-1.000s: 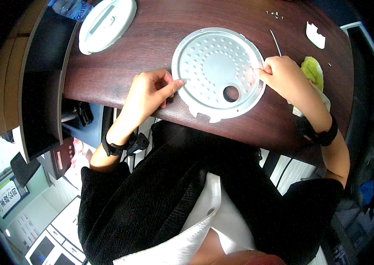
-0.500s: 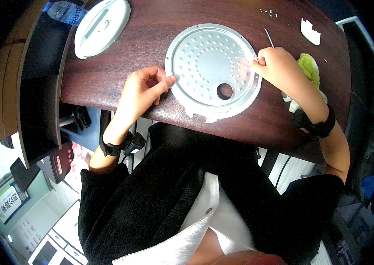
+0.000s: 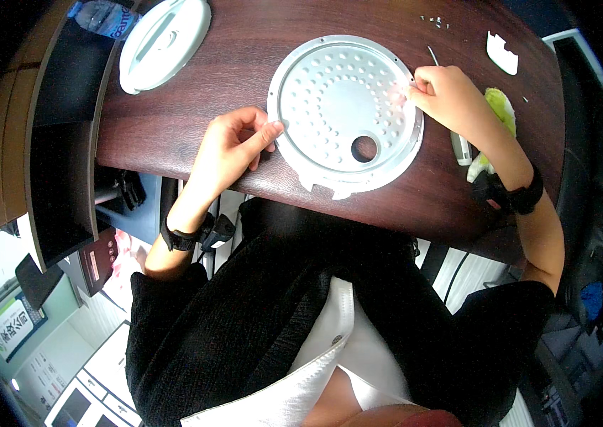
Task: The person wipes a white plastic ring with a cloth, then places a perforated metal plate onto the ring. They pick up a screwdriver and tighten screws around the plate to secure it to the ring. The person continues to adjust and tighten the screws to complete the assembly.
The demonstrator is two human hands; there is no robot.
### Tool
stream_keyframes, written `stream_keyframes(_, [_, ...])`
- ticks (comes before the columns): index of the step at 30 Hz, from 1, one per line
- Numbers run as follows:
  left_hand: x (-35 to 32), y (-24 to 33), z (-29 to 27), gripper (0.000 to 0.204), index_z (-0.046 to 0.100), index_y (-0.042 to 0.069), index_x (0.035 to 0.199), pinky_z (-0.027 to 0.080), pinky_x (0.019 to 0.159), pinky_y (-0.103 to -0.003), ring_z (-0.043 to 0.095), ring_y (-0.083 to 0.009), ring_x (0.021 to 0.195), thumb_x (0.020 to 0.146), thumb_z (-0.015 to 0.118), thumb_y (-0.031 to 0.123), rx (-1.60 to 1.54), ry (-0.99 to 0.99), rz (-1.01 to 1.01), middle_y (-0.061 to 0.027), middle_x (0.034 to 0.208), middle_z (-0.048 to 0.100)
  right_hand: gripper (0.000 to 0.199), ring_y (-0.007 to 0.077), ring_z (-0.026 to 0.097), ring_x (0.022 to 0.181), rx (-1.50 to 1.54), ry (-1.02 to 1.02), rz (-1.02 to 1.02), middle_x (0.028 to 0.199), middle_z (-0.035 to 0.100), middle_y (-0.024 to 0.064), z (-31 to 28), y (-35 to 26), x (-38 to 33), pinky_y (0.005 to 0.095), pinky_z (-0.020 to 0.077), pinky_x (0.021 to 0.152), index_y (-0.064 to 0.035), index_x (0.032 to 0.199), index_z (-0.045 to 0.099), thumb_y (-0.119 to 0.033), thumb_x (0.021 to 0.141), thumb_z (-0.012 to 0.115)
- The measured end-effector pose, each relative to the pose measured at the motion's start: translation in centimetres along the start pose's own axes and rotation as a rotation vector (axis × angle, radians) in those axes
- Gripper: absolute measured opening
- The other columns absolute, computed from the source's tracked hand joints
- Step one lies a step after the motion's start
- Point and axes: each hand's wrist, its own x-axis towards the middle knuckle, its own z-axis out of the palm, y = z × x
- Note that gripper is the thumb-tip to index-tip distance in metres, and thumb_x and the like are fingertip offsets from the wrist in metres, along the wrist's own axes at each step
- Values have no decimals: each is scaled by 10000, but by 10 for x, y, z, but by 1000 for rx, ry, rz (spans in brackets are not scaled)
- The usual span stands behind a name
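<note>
A round grey metal plate (image 3: 337,107) with many small dimples and one larger hole lies flat on the dark wooden table (image 3: 202,121). My left hand (image 3: 234,149) rests beside its left rim, the thumb and forefinger touching the edge. My right hand (image 3: 451,96) pinches the plate's right rim with its fingertips. A thin metal tool (image 3: 432,55) lies just above that hand. Both wrists wear dark bands.
A white oval lid (image 3: 163,43) and a plastic bottle (image 3: 106,18) sit at the far left of the table. Small screws (image 3: 434,21) and a white plastic piece (image 3: 502,53) lie at the far right. A yellow-green cloth (image 3: 502,110) lies under my right forearm.
The view has shifted slightly, so the plate and hands sit a little lower left. My right hand has stayed on the plate's right rim, and my left fingers have stayed at the left edge.
</note>
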Motion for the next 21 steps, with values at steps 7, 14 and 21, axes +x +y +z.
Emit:
stream_keyframes(7, [6, 3, -3, 240, 643, 25, 846, 353, 457, -182, 456, -32, 494, 911, 643, 256, 57, -17, -28, 14, 663, 592, 322, 81, 344, 455, 72, 3, -14, 493, 417, 28, -7, -3, -13, 297, 282, 442, -11, 653, 511, -193, 897, 616])
stream_keyframes(14, [9, 2, -3, 253, 656, 27, 827, 367, 459, -203, 471, -42, 495, 899, 655, 270, 133, 0, -38, 2, 644, 598, 379, 324, 566, 501, 103, -92, 74, 563, 542, 197, -7, -7, -19, 413, 435, 516, 11, 630, 566, -297, 839, 636])
stream_keyframes(21, [12, 2, 1, 267, 660, 16, 800, 439, 513, -249, 553, -85, 545, 885, 668, 270, 312, 51, -12, -29, 605, 607, 398, 354, 572, 533, 16, -113, 29, 581, 555, 197, 2, 1, -16, 430, 453, 535, -5, 623, 567, -330, 839, 643])
